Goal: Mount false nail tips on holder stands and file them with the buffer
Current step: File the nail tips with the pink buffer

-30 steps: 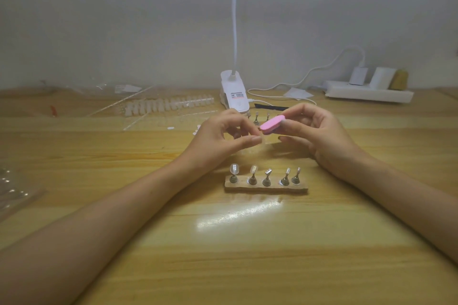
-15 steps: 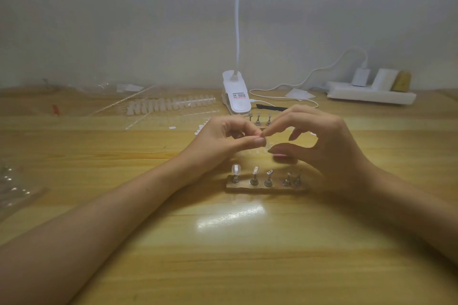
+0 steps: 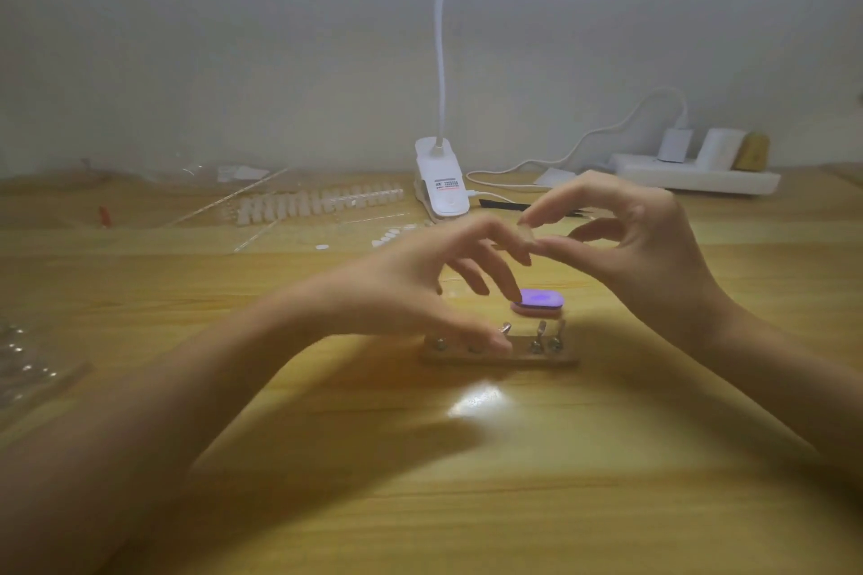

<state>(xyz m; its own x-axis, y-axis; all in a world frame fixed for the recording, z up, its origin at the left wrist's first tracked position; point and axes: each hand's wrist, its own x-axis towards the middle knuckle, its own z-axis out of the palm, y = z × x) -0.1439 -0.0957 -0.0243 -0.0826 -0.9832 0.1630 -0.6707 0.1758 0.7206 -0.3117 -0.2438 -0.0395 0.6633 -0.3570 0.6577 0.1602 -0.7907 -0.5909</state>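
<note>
Two hands were in view, a left hand and a right hand. There was one nail tip, one pink buffer, one wooden base with five metal stands, one clip lamp, and one power strip bearing two white plugs. The racked tips were too blurred to count.

Open desk at 6 o'clock of the stand. At 12, the buffer just beside it, the lamp clamp farther; tip rows at 11, power strip at 1. The left hand covers its left pegs.
</note>
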